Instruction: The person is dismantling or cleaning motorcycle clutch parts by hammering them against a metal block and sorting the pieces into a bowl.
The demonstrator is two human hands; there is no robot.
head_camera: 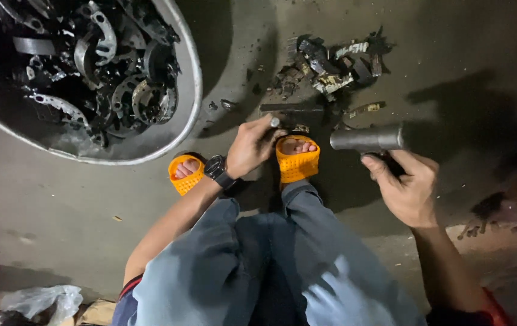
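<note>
My left hand (251,147), with a black wristwatch (217,169) on its wrist, is closed around a thin metal rod (274,122) held upright on the floor, just in front of my right foot in an orange sandal (297,164). My right hand (408,187) is raised and grips a hammer whose grey cylindrical steel head (367,139) points left, level with the rod's top and a little to its right. A dark flat metal piece (291,109) lies on the floor just beyond the rod.
A large metal basin (191,90) full of dark curved metal parts fills the upper left. A pile of broken scrap bits (328,63) lies on the concrete floor ahead. My other orange sandal (185,172) is at left. A crumpled plastic bag (44,300) sits bottom left.
</note>
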